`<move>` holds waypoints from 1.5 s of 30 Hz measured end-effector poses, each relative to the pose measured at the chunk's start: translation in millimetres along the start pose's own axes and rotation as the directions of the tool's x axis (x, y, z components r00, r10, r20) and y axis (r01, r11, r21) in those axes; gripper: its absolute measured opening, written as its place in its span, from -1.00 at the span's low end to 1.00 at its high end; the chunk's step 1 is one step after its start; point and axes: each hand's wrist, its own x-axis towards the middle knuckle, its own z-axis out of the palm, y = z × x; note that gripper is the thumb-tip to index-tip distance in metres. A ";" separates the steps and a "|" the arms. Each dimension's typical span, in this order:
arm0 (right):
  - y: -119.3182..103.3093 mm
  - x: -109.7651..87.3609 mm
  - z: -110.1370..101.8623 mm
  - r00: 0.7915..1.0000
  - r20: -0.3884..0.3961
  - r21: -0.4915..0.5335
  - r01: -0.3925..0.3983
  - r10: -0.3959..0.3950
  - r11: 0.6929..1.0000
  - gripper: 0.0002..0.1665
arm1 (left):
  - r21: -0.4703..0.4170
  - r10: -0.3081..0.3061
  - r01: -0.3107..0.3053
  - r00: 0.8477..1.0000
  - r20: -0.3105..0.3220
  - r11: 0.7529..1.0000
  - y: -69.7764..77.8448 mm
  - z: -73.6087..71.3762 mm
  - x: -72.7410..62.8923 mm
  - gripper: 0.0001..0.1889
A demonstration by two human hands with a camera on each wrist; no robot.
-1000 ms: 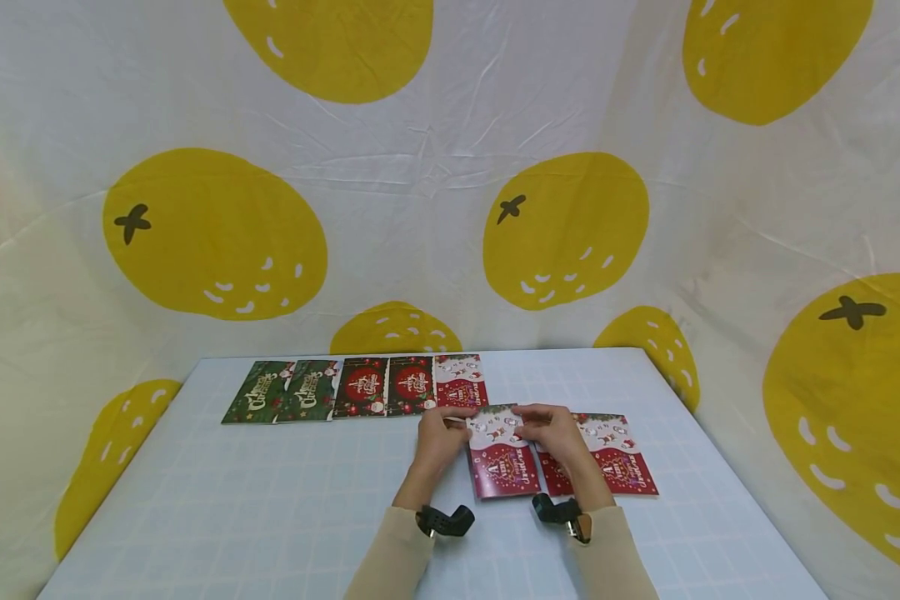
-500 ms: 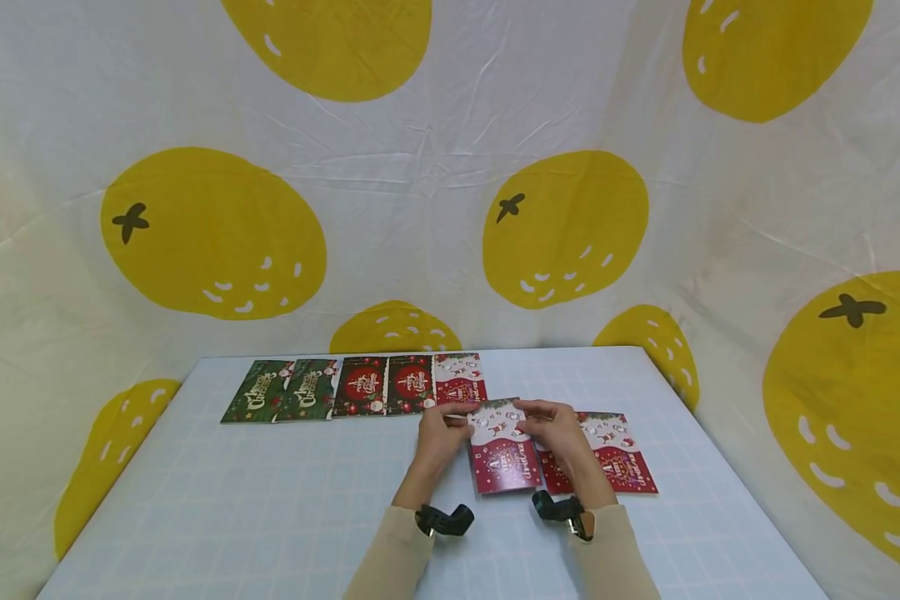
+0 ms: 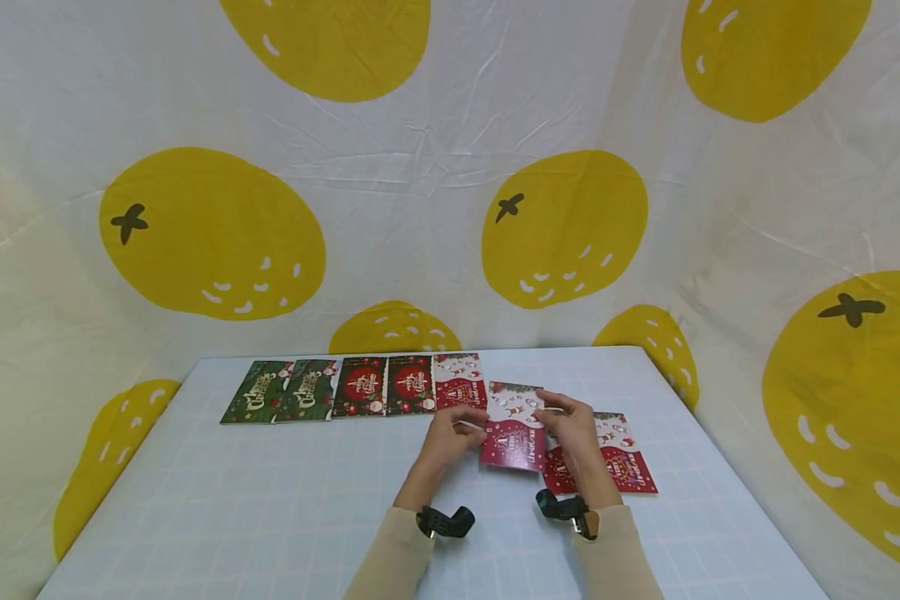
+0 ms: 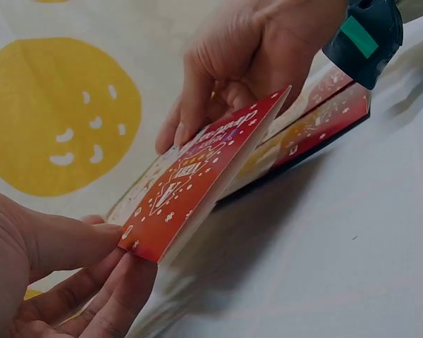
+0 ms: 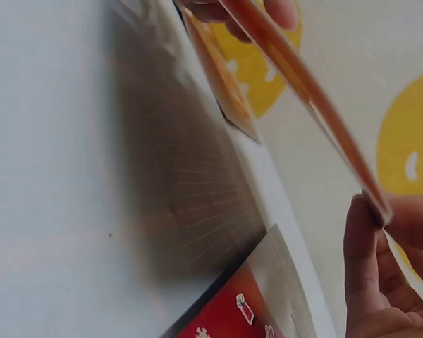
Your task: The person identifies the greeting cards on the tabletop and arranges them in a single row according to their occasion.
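A red-and-white Christmas card (image 3: 513, 427) is held upright in front of me, raised off the table in both wrist views. My left hand (image 3: 450, 437) pinches its left edge, thumb on the printed front (image 4: 180, 179) and fingers behind. At the right edge my right hand (image 3: 576, 432) grips it between thumb and fingers. Seen from the right wrist, the card (image 5: 307, 91) shows almost edge-on, with the right hand (image 5: 388, 274) at its lower end. Matching red-and-white cards (image 3: 630, 462) lie on the table to the right, partly hidden by my right hand and wrist.
Along the back of the table (image 3: 270, 508) runs a row: two green cards (image 3: 307, 392), two dark red ones (image 3: 411, 385) and a red-and-white one (image 3: 459, 379) at its right end. A white curtain (image 3: 405, 208) with yellow fruit hangs behind.
The held card has moved up and slightly right, away from the front. Both hands have shifted right with it, and the left hand's fingers now sit lower on its edge.
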 end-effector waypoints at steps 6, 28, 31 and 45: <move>2.3 2.1 -1.7 0.998 -0.057 0.027 0.022 -0.021 0.999 -0.50 | 0.009 0.038 -0.039 0.996 0.086 0.999 -3.3 -0.6 -1.3 -0.74; 0.4 0.4 3.4 1.000 -0.002 -0.016 0.000 0.000 1.000 -0.55 | 0.001 0.008 -0.008 0.999 -0.036 1.000 -0.8 -3.5 -1.2 -0.72; 0.4 -0.2 5.8 1.000 0.030 -0.034 0.003 -0.002 0.999 -0.55 | -0.013 0.012 -0.013 0.997 -0.074 1.000 0.9 -5.2 -1.7 -0.69; 4.7 -3.9 17.7 0.986 0.156 -0.061 0.076 -0.066 0.995 -0.60 | 0.003 -0.007 0.007 0.978 -0.210 1.000 0.6 -14.6 0.7 -0.69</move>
